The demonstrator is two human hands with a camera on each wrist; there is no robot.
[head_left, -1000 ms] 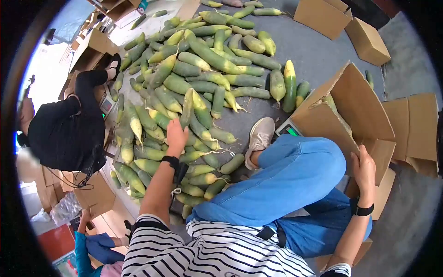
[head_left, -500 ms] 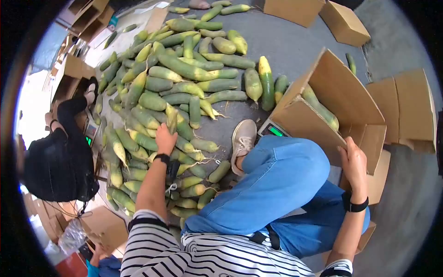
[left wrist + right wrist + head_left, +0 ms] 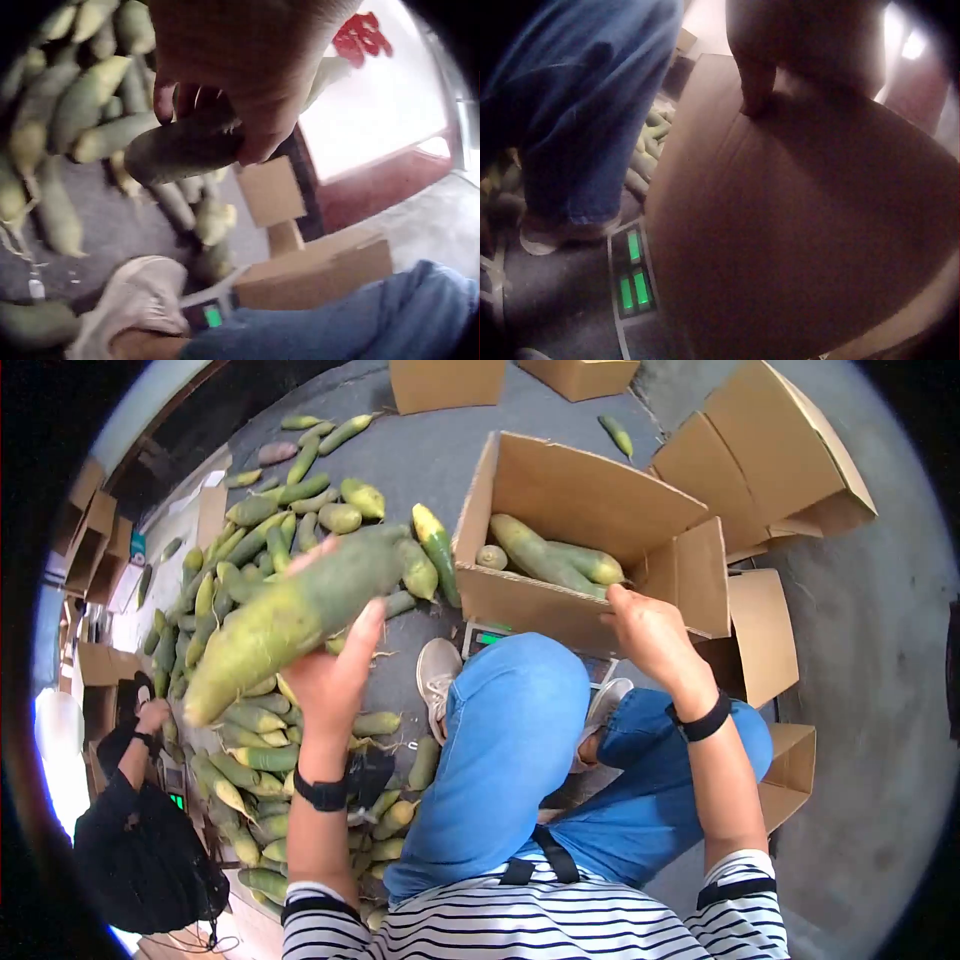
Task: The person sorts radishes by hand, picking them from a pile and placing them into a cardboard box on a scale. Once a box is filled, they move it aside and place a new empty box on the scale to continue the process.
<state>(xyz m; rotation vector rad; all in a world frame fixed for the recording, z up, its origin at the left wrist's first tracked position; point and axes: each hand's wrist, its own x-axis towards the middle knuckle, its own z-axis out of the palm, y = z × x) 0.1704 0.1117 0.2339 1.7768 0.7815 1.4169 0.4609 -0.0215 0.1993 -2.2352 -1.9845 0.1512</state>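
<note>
My left hand [image 3: 335,675] grips a large green radish [image 3: 295,615], raised in front of the pile. In the left wrist view the fingers and thumb wrap the radish [image 3: 180,154] from above, its blunt end sticking out. At the near rim of an open cardboard box [image 3: 555,610], my right hand [image 3: 658,638] pinches the wall. The right wrist view has the thumb against the outside of the box [image 3: 795,232]. Inside the box lie a few green radishes [image 3: 540,555]. A scale [image 3: 485,638] with a green lit display shows under the box's front edge.
A big pile of radishes [image 3: 255,725] spreads over the floor on the left. Another person [image 3: 150,850] in black sits beyond it. More cardboard boxes [image 3: 770,450] stand at the right and a closed one [image 3: 447,385] at the back. My bent knee [image 3: 530,680] lies between pile and box.
My left hand has lifted the radish off the pile, up and towards the box. The head view has turned right. My right hand stays on the box rim.
</note>
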